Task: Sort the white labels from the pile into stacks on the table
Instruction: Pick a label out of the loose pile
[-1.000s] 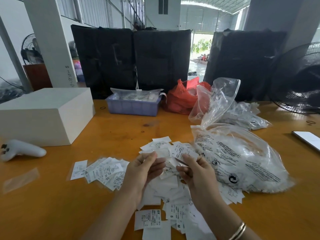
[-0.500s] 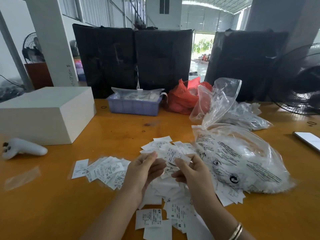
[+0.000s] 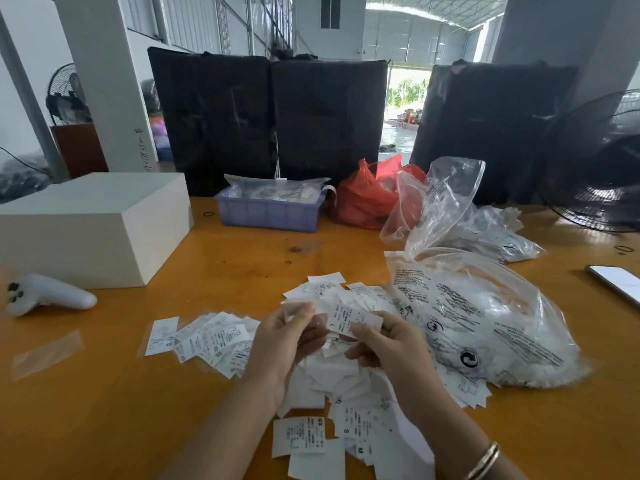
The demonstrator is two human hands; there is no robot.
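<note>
At centre right of the frame your clear plastic bag (image 3: 485, 320) lies on the orange surface (image 3: 104, 410), stuffed with white labels. Upper centre, the purple tray (image 3: 270, 213) holds printed packets. The loose pile (image 3: 346, 375) sits under your hands. Your right hand (image 3: 391, 348) and left hand (image 3: 287, 341) both pinch a label (image 3: 349, 318) marked L, grip narrow.

Both hands were raised over a loose pile of white labels (image 3: 332, 372) on the orange desk (image 3: 104, 410). The left hand (image 3: 282, 344) and right hand (image 3: 388, 344) together pinched one label (image 3: 349, 320) marked "L". A fanned stack of labels (image 3: 211, 337) lay to the left; a clear printed bag (image 3: 485, 317) lay to the right.
</note>
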